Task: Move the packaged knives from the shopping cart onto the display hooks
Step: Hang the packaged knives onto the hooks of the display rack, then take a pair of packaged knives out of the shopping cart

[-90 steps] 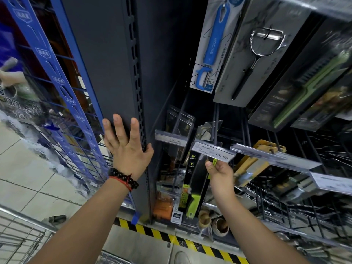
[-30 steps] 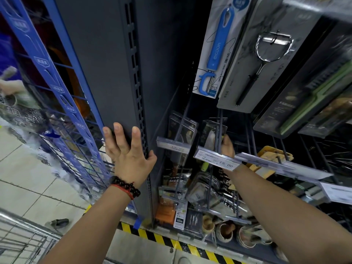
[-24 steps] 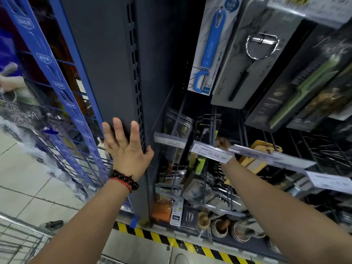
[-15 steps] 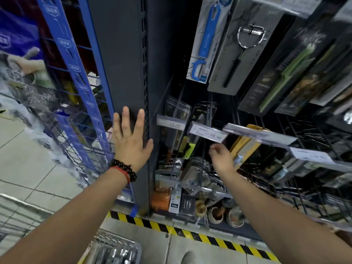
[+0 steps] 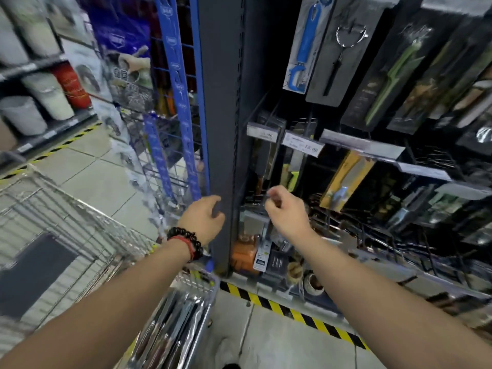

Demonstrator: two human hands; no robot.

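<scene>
Packaged knives point(image 5: 173, 326) lie in the wire shopping cart point(image 5: 80, 235) at the bottom left. More packaged knives point(image 5: 290, 166) hang on display hooks point(image 5: 269, 115) behind price tags. My left hand point(image 5: 203, 221), with a bead bracelet on the wrist, rests against the grey shelf upright point(image 5: 221, 129), fingers loosely bent, holding nothing. My right hand point(image 5: 286, 211) is in front of the lower hooks with its fingers loosely curled and empty. The view is motion-blurred.
Peelers and boxed knives point(image 5: 394, 62) hang on the upper hooks. A blue wire rack point(image 5: 175, 102) stands left of the upright. Small jars point(image 5: 303, 275) sit on the bottom shelf above a yellow-black floor stripe point(image 5: 292, 312). Buckets point(image 5: 34, 102) fill a far-left shelf.
My right hand has drawn back out of the hooks, empty, leaving the green-handled knife pack hanging. My left hand slid down the upright. The view swung left and down, showing the cart.
</scene>
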